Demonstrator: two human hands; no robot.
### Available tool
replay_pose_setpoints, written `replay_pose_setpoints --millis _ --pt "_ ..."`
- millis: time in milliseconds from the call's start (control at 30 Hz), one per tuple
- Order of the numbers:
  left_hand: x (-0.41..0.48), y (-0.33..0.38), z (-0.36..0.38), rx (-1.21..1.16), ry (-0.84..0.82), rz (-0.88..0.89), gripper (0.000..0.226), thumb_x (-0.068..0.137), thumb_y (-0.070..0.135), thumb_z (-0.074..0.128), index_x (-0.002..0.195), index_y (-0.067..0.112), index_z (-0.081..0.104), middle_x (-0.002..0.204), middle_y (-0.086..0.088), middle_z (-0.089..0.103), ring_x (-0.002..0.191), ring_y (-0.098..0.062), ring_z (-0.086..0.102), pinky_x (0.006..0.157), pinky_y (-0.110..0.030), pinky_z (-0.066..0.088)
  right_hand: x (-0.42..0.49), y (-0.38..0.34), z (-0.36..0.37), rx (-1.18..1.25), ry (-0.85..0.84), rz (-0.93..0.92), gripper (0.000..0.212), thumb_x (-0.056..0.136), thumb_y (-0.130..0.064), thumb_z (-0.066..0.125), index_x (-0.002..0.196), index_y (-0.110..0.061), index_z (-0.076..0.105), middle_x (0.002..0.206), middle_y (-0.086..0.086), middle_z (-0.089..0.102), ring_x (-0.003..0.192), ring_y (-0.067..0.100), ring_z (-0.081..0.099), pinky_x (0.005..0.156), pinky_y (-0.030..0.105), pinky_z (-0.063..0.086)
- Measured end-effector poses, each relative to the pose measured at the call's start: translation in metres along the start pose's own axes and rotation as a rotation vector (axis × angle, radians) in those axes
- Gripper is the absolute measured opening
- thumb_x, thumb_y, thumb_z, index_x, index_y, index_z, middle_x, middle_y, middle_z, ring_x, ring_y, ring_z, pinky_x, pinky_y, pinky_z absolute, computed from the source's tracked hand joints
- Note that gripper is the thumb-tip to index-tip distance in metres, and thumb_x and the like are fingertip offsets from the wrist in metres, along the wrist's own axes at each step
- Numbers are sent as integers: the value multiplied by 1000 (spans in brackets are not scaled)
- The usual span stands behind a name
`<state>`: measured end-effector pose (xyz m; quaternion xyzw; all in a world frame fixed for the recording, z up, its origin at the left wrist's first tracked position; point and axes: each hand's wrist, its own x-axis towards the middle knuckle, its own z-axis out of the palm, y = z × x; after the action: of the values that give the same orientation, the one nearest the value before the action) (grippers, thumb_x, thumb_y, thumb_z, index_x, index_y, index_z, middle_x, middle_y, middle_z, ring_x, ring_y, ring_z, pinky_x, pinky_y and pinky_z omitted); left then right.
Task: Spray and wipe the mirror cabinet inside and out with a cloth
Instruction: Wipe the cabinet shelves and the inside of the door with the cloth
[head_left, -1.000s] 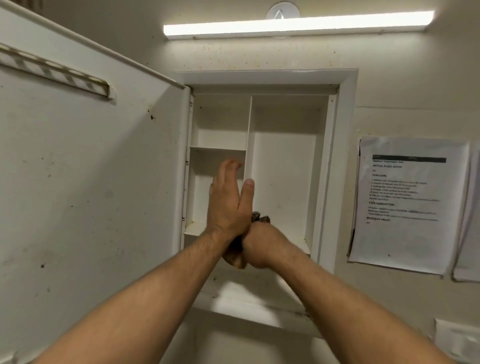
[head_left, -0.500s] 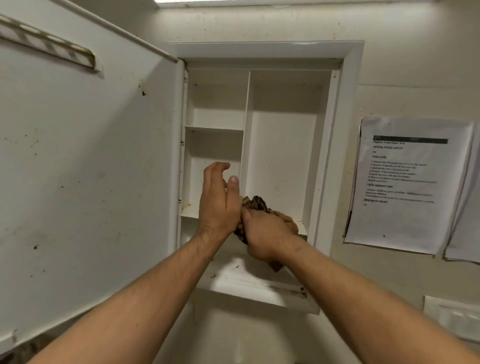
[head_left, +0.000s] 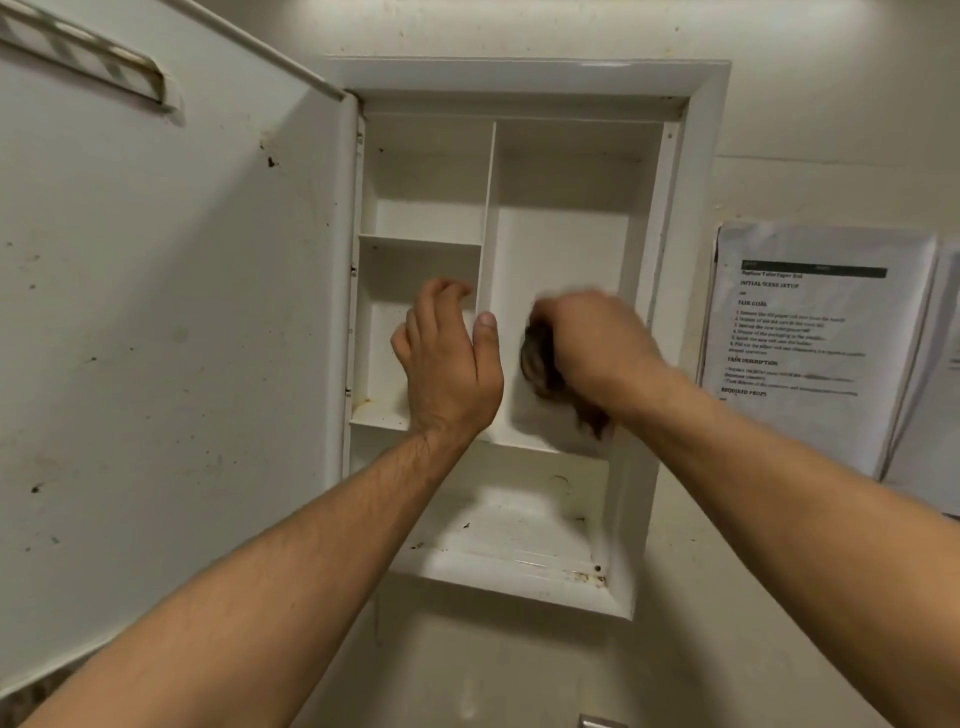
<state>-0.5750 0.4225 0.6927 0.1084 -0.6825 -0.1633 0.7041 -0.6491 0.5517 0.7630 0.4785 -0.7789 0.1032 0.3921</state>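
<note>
Inside the open cabinet (head_left: 707, 208), in the tall right compartment, the right hand (head_left: 597, 348) is gripping a brown cloth (head_left: 537, 366), its fingers curled round the bunched fabric. Hand and cloth are showing blurred, and whether the cloth is touching the back wall cannot be told. The left hand (head_left: 447, 364) is holding nothing; its fingers are lying loosely bent in front of the lower left compartment, with the thumb up beside the divider (head_left: 488, 208). Whether it is touching the divider cannot be told. A shelf (head_left: 421, 240) is splitting the left side into two compartments. The door (head_left: 156, 312) is standing swung out to the left, its inner face speckled with dark spots and carrying a striped strip (head_left: 83, 57) near its top. The bottom ledge (head_left: 519, 571) is showing brown stains along its front edge.

On the wall just right of the cabinet a printed sheet (head_left: 810, 338) is hanging. Its headings are reading "Replace Toilet Paper Roll", "INITIAL SCENE SETUP", "TASK GOAL", "TASK DESCRIPTION" and "REQUIRED PROPS"; the smaller lines are too fine to read. A second sheet (head_left: 935, 389) is overlapping its right edge, its print not legible.
</note>
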Motion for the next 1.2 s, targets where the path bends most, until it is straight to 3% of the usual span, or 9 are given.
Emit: replay_pose_setpoints --millis 67,167,267,367,533,733,933,1100,1200 --pt "5 2 3 31 30 -21 40 97 35 40 127 13 54 135 -2 51 124 -18 46 107 -41 27 32 5 4 -124 191 48 47 100 -17 57 145 -8 50 146 18 52 131 37 50 105 50 48" --pt "3 -2 7 47 42 23 38 98 33 41 128 13 54 135 -2 51 125 -18 46 109 -40 27 37 -7 37 -264 87 63 73 102 -31 53 161 -2 20 168 21 13 150 41 23 117 53 35" --pt "-2 -9 6 39 19 35 39 97 34 41 127 14 54 136 -1 51 126 -17 46 111 -41 28 -5 -31 74 -266 -56 -202 53 99 -36 59 145 -10 50 141 15 46 118 30 51 81 41 56" --pt "-3 -16 2 35 0 38 37 97 32 43 127 14 54 137 -1 50 127 -17 45 111 -47 30 7 -28 57 -395 -81 -439 38 101 -48 53 117 -18 70 114 5 64 102 25 57 73 38 48" --pt "3 -13 2 -26 7 54 39 96 31 43 128 12 54 137 -2 50 127 -18 46 111 -49 31 73 -13 6 -452 206 2 30 86 -14 76 114 -5 69 126 17 53 110 35 56 59 40 41" --pt "0 -1 -3 -72 -23 33 40 97 31 44 131 13 53 139 -3 50 130 -18 45 113 -46 31 -12 -30 55 36 -288 -225 13 97 -30 63 106 -23 70 100 0 66 83 20 62 78 40 58" --pt "-4 -7 -8 -56 -26 27 41 97 35 40 129 13 53 138 -2 48 128 -16 44 111 -44 32 74 -14 15 -298 206 5 42 86 -19 78 123 -4 63 128 17 53 107 37 57 63 42 50" --pt "-15 -10 -12 -30 -79 32 42 97 35 41 131 14 53 142 -2 47 133 -16 42 114 -42 30 -10 -26 59 -269 -239 -491 37 101 -42 57 128 -18 61 120 8 59 100 26 58 70 37 52" --pt "-13 -9 -12 -21 -96 57 39 98 33 44 132 15 52 143 -2 46 133 -16 41 114 -43 30 13 -11 33 -464 -147 -459 34 101 -42 59 125 -19 66 119 6 60 102 26 60 76 40 57"
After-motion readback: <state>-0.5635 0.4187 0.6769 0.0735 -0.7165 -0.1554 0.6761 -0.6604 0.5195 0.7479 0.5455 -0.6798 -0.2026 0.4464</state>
